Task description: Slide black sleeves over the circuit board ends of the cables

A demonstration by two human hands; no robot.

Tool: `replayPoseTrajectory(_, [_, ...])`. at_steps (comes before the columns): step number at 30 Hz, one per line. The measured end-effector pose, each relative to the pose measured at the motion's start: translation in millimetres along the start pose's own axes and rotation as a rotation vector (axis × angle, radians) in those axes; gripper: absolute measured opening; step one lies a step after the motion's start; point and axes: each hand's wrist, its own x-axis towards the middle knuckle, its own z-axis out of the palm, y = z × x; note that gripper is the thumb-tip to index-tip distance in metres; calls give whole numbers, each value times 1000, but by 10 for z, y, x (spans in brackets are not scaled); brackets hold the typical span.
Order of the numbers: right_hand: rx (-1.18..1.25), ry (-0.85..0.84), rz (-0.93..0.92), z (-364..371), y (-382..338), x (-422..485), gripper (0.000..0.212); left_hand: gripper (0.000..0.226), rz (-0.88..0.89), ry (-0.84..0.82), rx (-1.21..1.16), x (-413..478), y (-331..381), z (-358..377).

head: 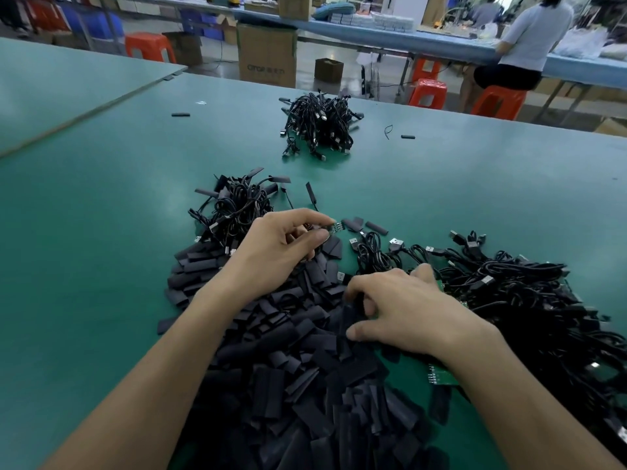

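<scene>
left hand (281, 252): fingers curled, thumb and forefinger pinching the small green circuit board end (334, 228) of a cable. the board sticks out past the fingertips, lifted off the table.

right hand (403, 310): palm down, fingers bent, thumb and fingertips closing on one flat black sleeve (349, 315) at the top of the heap. the grip is somewhat blurred.

heap of flat black tube sleeves (288, 374): under both wrists and forearms, spreading back toward the wearer.

tangle of black usb cables with silver plugs (509, 293): just beyond the right hand and out to its far side. a bare green board (441, 376) shows beneath the right wrist.

bundle of coiled black cables with sleeves fitted (237, 205): just beyond the left knuckles.

loose black sleeves (375, 228): just past the left fingertips.

far pile of black cables (319, 125): well beyond both hands.

matte green table (101, 232): under everything listed above.

orange plastic stools (427, 93), brown cardboard box (266, 56), seated person (529, 39): far beyond the table edge.
</scene>
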Motion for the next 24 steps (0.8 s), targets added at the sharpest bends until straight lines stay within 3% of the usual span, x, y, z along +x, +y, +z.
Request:
replayPoseTrajectory(5, [201,-35,-181,32,-114,20,41,13,-16,4,-16,7,15,-8])
replayPoseTrajectory(8, [153,-49,-179,95,-151,33,40,13,-17,21,-7,1,20,-36])
replayPoseTrajectory(15, [218,104,-196,203,-144,41,9,16,-29,75,37,21,42,-49])
replayPoseTrajectory(24, [845,452,-84,132,-36,9,20,19,-21,3,61,-1,81,-54])
